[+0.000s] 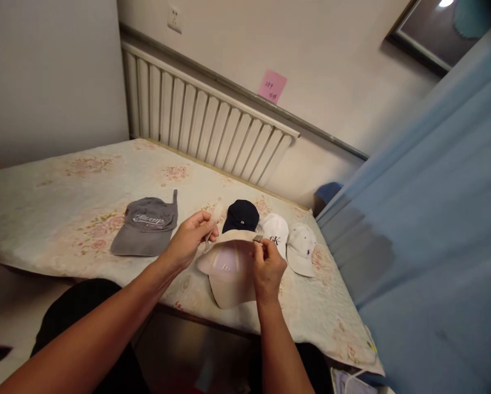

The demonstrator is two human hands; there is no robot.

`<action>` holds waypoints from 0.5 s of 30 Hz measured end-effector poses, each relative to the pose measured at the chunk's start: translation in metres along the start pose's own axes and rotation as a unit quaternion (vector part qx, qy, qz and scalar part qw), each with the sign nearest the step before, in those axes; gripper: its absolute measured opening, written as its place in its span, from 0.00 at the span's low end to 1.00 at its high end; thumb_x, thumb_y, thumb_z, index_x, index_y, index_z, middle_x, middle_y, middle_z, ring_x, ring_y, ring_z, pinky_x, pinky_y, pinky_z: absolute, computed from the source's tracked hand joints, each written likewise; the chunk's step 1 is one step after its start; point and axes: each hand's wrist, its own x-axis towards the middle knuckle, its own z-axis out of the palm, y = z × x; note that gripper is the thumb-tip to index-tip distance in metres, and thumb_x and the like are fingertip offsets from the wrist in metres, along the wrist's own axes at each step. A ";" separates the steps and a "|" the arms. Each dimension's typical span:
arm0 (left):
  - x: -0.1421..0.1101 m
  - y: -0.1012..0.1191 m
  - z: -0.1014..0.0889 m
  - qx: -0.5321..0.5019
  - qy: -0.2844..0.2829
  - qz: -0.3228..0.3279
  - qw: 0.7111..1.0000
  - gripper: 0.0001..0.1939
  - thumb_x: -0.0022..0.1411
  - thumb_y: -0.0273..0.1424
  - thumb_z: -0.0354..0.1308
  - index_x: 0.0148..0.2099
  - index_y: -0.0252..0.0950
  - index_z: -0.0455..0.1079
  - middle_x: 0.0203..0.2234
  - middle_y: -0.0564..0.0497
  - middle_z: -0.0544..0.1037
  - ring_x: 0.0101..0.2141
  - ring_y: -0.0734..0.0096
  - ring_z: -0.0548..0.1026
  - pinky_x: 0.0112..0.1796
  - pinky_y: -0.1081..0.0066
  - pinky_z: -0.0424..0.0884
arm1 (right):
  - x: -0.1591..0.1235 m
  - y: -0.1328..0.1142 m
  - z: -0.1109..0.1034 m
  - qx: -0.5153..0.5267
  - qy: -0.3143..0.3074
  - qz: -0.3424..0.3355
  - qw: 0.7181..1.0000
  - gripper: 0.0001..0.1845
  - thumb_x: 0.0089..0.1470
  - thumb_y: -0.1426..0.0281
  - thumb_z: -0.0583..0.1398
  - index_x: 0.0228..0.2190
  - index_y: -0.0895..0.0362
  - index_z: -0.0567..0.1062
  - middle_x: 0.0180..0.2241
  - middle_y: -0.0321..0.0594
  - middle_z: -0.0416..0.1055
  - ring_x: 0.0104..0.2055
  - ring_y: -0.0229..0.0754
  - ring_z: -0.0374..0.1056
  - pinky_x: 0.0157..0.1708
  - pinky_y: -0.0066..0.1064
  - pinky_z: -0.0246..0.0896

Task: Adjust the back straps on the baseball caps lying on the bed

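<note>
A beige baseball cap point(233, 287) hangs between my hands over the bed's front edge, its pale inside facing me and its brim downward. My left hand point(194, 235) pinches a strap end at the cap's left back. At the other side my right hand point(269, 268) grips the right strap end, where a small buckle shows. The two strap ends are apart. To the left lies a grey cap point(147, 225) with white lettering, its strap sticking up. Behind the beige cap are a dark navy cap point(242, 214), a white cap with black letters point(275, 230) and another white cap point(300, 246).
The caps lie on a bed with a floral cover point(147, 164). A white radiator point(204, 120) runs along the wall behind it. On the right hangs a blue curtain point(426, 208). A pink note point(272, 86) is stuck above the radiator.
</note>
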 end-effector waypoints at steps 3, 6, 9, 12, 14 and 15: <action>-0.010 -0.007 0.008 0.052 -0.017 -0.012 0.998 0.07 0.58 0.33 0.56 0.31 0.35 0.65 0.22 0.56 0.72 0.25 0.77 0.68 0.30 0.75 0.61 | -0.007 0.009 0.001 0.024 0.011 0.025 0.999 0.14 0.54 0.60 0.58 0.34 0.58 0.75 0.28 0.39 0.77 0.28 0.41 0.73 0.33 0.30 0.64; -0.021 -0.014 0.016 0.106 -0.088 -0.045 0.989 0.06 0.57 0.33 0.55 0.32 0.36 0.65 0.22 0.57 0.72 0.24 0.76 0.67 0.29 0.74 0.60 | -0.011 0.014 0.001 0.075 0.012 0.066 0.995 0.13 0.52 0.61 0.59 0.34 0.58 0.75 0.27 0.39 0.77 0.29 0.41 0.74 0.33 0.30 0.65; -0.031 -0.025 0.026 0.147 -0.186 -0.056 0.970 0.07 0.57 0.33 0.55 0.30 0.36 0.64 0.22 0.57 0.69 0.25 0.74 0.67 0.30 0.73 0.61 | -0.014 0.016 0.000 0.120 -0.003 0.099 0.988 0.12 0.50 0.62 0.61 0.33 0.58 0.75 0.26 0.38 0.76 0.28 0.41 0.73 0.31 0.29 0.65; -0.038 -0.040 0.035 0.167 -0.215 -0.073 0.959 0.05 0.57 0.32 0.54 0.30 0.36 0.64 0.22 0.56 0.69 0.26 0.73 0.68 0.30 0.73 0.62 | -0.016 0.015 -0.001 0.155 -0.009 0.120 0.981 0.12 0.48 0.63 0.62 0.32 0.58 0.75 0.26 0.38 0.76 0.28 0.41 0.73 0.31 0.29 0.65; -0.039 -0.051 0.038 0.157 -0.204 -0.091 0.962 0.04 0.56 0.31 0.54 0.31 0.36 0.64 0.23 0.56 0.70 0.26 0.73 0.68 0.30 0.73 0.63 | -0.019 0.016 -0.002 0.172 -0.013 0.134 0.976 0.11 0.48 0.64 0.62 0.33 0.58 0.75 0.26 0.38 0.76 0.28 0.41 0.73 0.30 0.29 0.65; -0.040 -0.056 0.040 0.147 -0.198 -0.099 0.964 0.04 0.56 0.31 0.54 0.32 0.36 0.65 0.24 0.56 0.71 0.25 0.73 0.69 0.30 0.72 0.63 | -0.021 0.017 -0.002 0.174 -0.016 0.139 0.975 0.11 0.48 0.64 0.62 0.33 0.58 0.75 0.26 0.38 0.76 0.27 0.40 0.72 0.30 0.29 0.65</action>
